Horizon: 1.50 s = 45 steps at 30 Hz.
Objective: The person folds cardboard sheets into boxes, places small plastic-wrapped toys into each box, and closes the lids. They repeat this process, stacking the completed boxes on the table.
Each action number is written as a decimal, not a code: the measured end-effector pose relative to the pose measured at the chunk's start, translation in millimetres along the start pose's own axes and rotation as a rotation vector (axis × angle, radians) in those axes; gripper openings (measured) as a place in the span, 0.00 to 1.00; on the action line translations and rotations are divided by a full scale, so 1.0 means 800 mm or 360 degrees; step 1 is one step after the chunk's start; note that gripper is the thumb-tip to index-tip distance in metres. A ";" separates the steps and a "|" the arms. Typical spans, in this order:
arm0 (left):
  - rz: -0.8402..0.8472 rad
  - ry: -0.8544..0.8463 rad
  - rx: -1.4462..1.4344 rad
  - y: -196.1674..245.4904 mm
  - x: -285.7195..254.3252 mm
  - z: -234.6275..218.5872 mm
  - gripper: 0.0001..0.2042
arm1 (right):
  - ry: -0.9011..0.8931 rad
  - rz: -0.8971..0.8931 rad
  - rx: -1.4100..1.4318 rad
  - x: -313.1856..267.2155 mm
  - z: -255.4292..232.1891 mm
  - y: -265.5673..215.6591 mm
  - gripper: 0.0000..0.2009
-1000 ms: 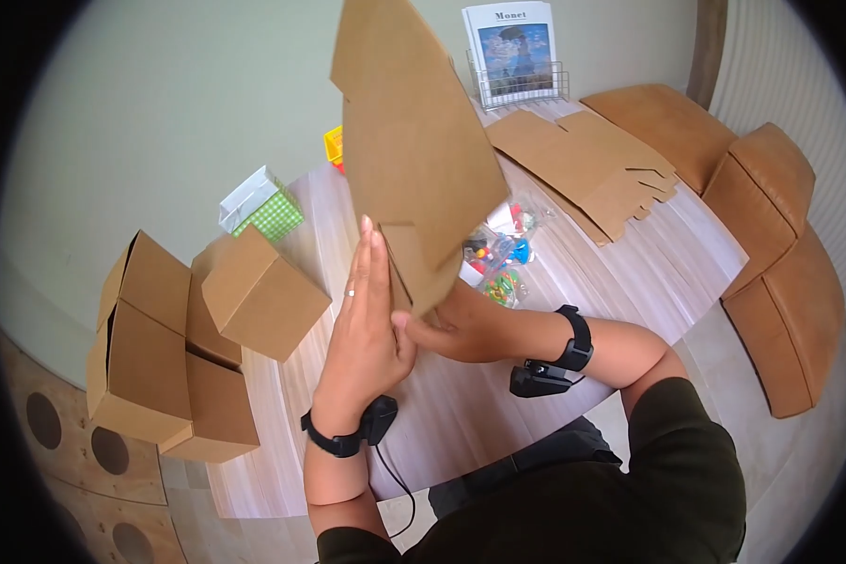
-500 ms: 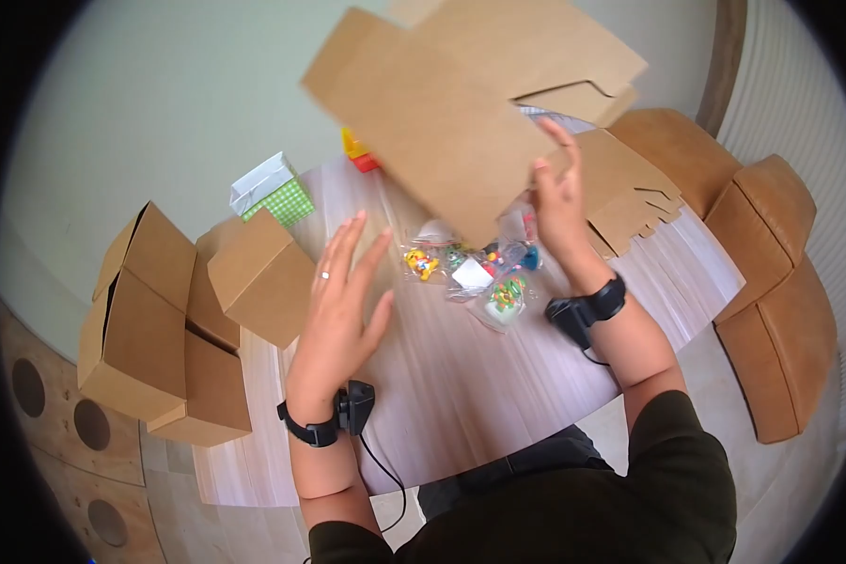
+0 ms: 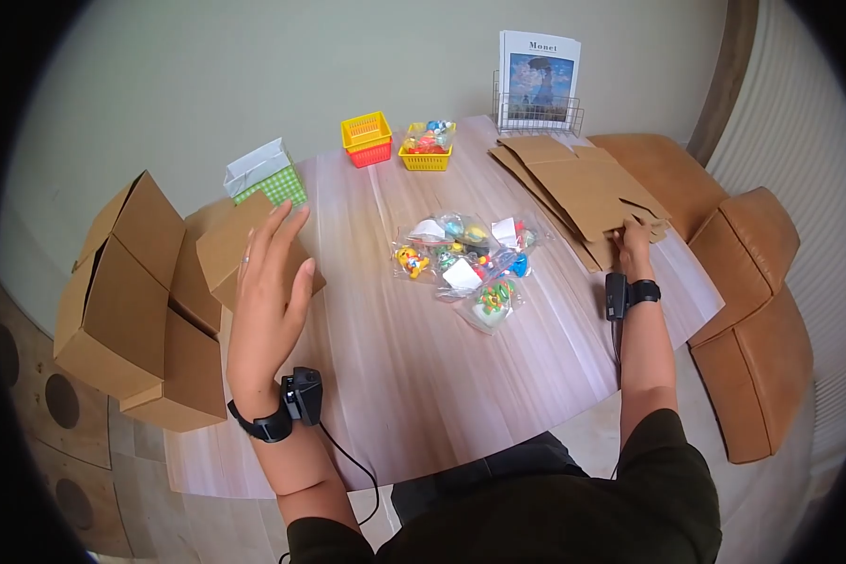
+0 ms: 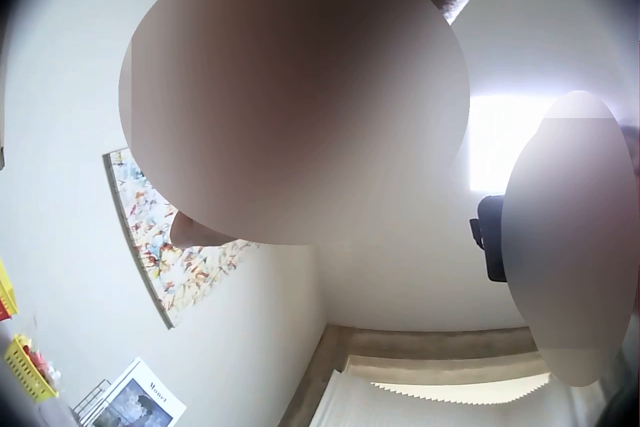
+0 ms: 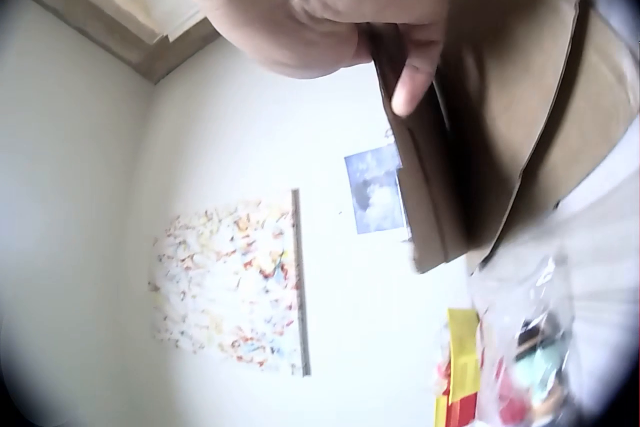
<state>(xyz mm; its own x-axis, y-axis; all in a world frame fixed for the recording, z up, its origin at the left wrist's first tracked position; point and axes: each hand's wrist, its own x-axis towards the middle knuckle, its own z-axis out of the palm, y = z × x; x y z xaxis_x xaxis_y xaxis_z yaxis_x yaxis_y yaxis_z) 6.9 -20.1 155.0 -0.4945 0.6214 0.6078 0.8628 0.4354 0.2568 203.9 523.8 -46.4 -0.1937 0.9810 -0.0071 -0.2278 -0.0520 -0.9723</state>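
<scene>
On the right side of the table my right hand (image 3: pixel 634 248) pinches the near edge of a flattened cardboard box (image 3: pixel 581 183). This box lies over another flat cardboard piece (image 3: pixel 532 191), slightly offset from it. In the right wrist view, thumb and fingers grip the folded brown cardboard (image 5: pixel 425 192) at its edge. My left hand (image 3: pixel 265 305) is raised with its fingers spread and holds nothing. It is nearest to a folded-up cardboard box (image 3: pixel 224 254), which it partly hides. The left wrist view is largely covered by a blurred patch.
Several upright cardboard boxes (image 3: pixel 127 310) crowd the left edge. Bagged small toys (image 3: pixel 470 258) lie mid-table. Yellow and red baskets (image 3: pixel 367 141), a basket with toys (image 3: pixel 426 158) and a green checked bag (image 3: pixel 271 180) stand behind. A wire rack (image 3: pixel 536 115) holds a Monet print; a brown leather seat (image 3: pixel 752 310) adjoins the right.
The flattened box, held up between both hands earlier, has come down to the right onto the flat cardboard. My left hand let go of it and moved left; my right hand carried it.
</scene>
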 end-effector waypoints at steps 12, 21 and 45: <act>-0.0623 0.0827 -0.0333 -0.123 -0.013 -0.036 0.19 | 0.0823 -0.1350 -0.1075 -0.039 0.034 -0.026 0.18; -0.1285 0.0967 -0.1183 -0.232 -0.025 0.012 0.29 | -0.1339 -0.1104 -0.0570 -0.240 0.251 -0.055 0.12; -0.1022 -0.0158 -0.1525 -0.159 -0.004 0.041 0.28 | -0.1677 -0.0823 0.0022 -0.366 0.346 -0.027 0.30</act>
<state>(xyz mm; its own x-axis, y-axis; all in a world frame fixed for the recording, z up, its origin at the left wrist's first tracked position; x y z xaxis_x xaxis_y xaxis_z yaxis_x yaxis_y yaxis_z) -104.6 -55.7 95.8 -0.8401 0.5315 0.1083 0.1548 0.0436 0.9870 1.2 186.2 41.1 -0.7680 0.2467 0.5911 -0.5198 0.2990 -0.8002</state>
